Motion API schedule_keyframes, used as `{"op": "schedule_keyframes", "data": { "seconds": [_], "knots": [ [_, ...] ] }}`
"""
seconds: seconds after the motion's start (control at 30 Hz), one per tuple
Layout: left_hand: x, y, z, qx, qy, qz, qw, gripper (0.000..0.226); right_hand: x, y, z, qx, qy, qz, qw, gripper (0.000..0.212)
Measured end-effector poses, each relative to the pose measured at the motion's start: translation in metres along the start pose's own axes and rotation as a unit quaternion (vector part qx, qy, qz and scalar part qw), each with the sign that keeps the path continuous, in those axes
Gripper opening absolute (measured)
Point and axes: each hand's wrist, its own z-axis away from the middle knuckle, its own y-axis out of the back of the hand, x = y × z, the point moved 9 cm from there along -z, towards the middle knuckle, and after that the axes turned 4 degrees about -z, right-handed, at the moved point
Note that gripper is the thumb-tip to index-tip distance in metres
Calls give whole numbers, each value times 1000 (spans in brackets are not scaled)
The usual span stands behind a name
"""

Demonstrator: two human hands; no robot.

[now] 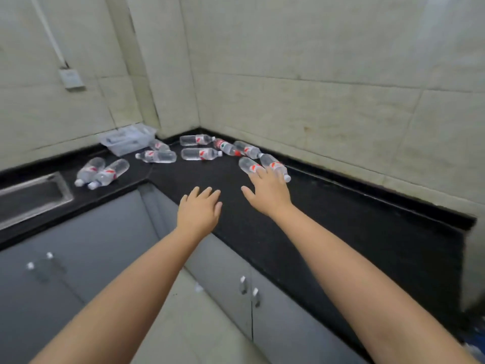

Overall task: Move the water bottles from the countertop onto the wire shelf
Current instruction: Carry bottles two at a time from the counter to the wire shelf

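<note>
- Right hand (267,191): fingers spread, tips on two water bottles (273,164) lying at frame centre-right.
- Left hand (199,210): spread flat, empty, over black table (341,222).
- Other bottles (157,156) lie scattered beyond, toward the corner.

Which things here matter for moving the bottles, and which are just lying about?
For the job:
water bottles, lying on the countertop
right hand, reaching the nearest bottles
left hand

Just there:
clear plastic tray
sink
wall socket
cabinet doors

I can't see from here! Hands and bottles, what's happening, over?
Both hands open: left hand over the countertop, right hand reaching the nearest bottles. All bottles lying down. Shelf not in view. Path clear.
</note>
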Motion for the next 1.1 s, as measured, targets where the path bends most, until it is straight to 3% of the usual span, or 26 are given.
{"op": "schedule_keyframes", "data": {
  "seconds": [0.17,0.43,0.93,1.1],
  "knots": [
    [-51,-43,-39,-33,25,18,999,45,-6,-65,-50,-43,-15,-7,999,49],
    [-106,-93,-175,-59,16,27,998,45,49,-141,-190,-64,-105,-43,992,38],
    [-120,-189,-379,-123,-121,22,985,46,147,-263,-339,-129,-245,8,961,40],
    [-103,-229,-452,-160,-192,44,967,47,175,-296,-372,-148,-323,24,934,69]
  ]
}}
